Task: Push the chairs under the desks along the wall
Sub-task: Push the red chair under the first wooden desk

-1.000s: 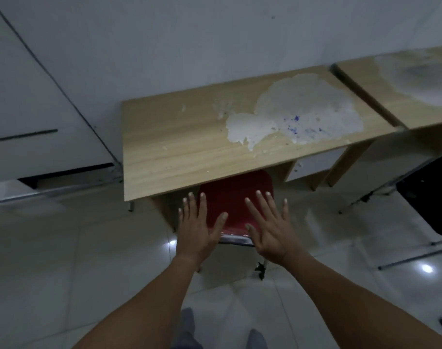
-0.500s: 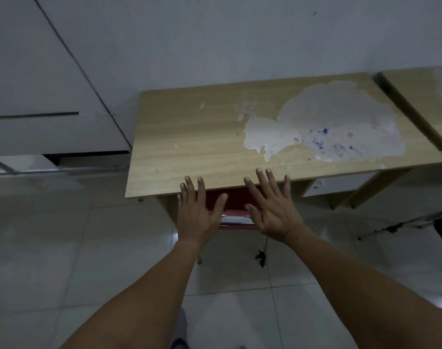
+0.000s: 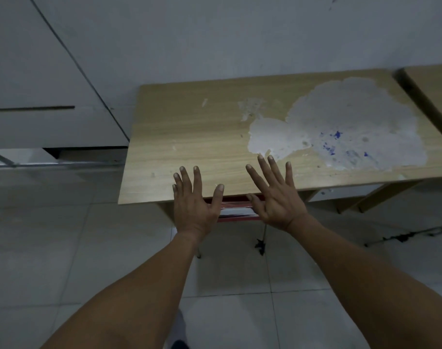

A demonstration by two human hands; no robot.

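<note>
Closing stage of one tuck-in: left hand [image 3: 193, 205] and right hand [image 3: 275, 197], both flat, fingers spread, gripping nothing, hover at the red chair [image 3: 236, 209], almost wholly under the wooden counter [image 3: 189, 137]; next, judge seating, then seek another chair.

we are seeing only a red sliver of the chair [image 3: 236, 210] under the desk [image 3: 215, 137], while the neighbouring desk [image 3: 436, 96] is running off the right edge.
</note>
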